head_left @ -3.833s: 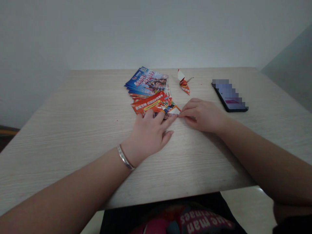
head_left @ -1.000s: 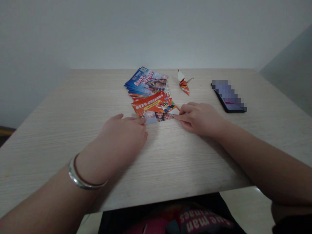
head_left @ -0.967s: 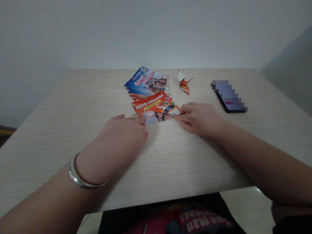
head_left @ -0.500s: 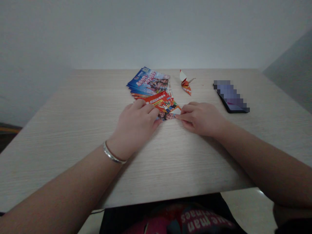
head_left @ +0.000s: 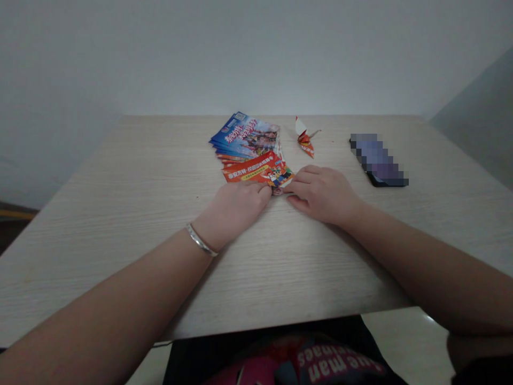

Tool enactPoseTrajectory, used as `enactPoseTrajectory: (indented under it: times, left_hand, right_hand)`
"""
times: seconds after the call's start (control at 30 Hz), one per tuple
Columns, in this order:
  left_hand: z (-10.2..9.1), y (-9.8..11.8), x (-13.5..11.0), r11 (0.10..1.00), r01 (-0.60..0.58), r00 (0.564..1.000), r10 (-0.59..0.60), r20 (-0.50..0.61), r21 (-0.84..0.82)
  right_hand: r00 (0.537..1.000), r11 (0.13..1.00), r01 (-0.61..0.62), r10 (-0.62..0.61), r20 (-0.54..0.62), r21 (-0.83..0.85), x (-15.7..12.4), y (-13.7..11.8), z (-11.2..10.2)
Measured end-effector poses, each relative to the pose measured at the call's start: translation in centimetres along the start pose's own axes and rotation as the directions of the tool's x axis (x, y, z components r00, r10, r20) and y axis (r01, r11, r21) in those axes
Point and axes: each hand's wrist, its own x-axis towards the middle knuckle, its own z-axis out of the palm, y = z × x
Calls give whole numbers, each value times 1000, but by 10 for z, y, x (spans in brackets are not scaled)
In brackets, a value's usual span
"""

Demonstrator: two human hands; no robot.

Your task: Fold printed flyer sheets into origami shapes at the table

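A printed flyer (head_left: pixel 249 170), mostly orange with cartoon figures, lies on the table with its near edge turned up in a narrow fold. My left hand (head_left: pixel 245 204) is closed along that near edge, thumb and fingers pressed together on the paper. At the flyer's right end, my right hand (head_left: pixel 318 191) has its fingers closed on the corner. The fingertips of both hands partly hide the fold. Just behind lies a fanned stack of blue flyers (head_left: pixel 244 136), which the orange one seems to touch or overlap.
A folded paper crane (head_left: pixel 305 140) in orange and white stands behind my right hand. Further right lies a dark phone (head_left: pixel 379 160), its screen blurred out. The pale wooden table (head_left: pixel 120 224) ends at a wall behind and at my lap in front.
My left hand has slid down and slightly right off the flyer's printed face to its near edge, uncovering more lettering. My right hand has shifted slightly left along the corner.
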Motion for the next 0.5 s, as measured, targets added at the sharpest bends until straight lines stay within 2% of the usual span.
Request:
enactPoseTrajectory:
  times: [0.2, 0.33, 0.5]
  left_hand:
    - [-4, 8, 0, 997, 72, 993, -74, -90, -18]
    - [-4, 11, 0, 1000, 12, 986, -16, -168, -25]
    - [-1, 12, 0, 999, -40, 966, 34, -256, -18]
  right_hand:
    - [996, 993, -37, 45, -73, 109, 2, -9, -1]
    - [987, 967, -99, 126, -100, 237, 4, -13, -3]
    - [981, 929, -118, 164, -103, 351, 6, -15, 0]
